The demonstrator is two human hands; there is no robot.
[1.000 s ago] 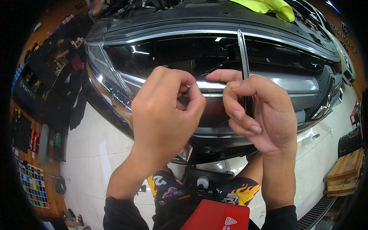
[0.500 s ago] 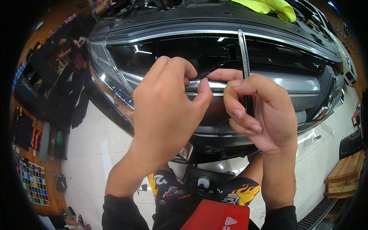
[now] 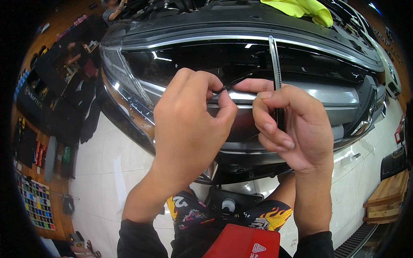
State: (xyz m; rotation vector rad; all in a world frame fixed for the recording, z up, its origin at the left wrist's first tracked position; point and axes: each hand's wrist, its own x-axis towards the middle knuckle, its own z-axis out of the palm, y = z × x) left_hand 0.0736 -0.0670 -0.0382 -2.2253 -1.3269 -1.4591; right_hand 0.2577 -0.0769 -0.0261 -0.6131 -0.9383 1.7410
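Left hand [image 3: 187, 116]: knuckles up, thumb and forefinger pinched on a thin black strip [image 3: 226, 88]
Right hand [image 3: 299, 122]: palm turned inward, fingers curled to grip a slim cutter [image 3: 275, 60], forefinger stretched toward the left hand
Black strip: between the two hands, slanting from the left hand's pinch up past the right forefinger's tip (whether it touches that finger, I cannot tell)
Slim cutter: silver, nearly upright, rising beyond the right forefinger, its lower part behind the curled fingers
Car front [image 3: 172, 56]: beyond and beneath both hands, glossy black with silver trim
Cloth [image 3: 307, 10]: bright yellow-green, well beyond the right hand
Red flat piece [image 3: 245, 243]: nearer the body than both hands, between the forearms
Wooden boxes [image 3: 387, 193]: well to the right of the right hand
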